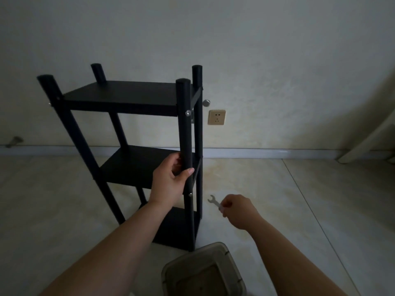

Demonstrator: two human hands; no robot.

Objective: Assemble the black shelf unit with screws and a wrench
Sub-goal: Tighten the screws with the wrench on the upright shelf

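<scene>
Gripping the shelf unit (128,97) left hand (171,178) (right hand (237,208) pinches wrench (214,201)).

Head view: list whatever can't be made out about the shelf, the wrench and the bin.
- Shelf: the left hand covers part of the near right post; whether the screw is fully tight is too small to tell.
- Wrench: its handle end is hidden in the right hand's grip.
- Bin: cut off by the bottom edge; its contents are too dark to tell.
</scene>
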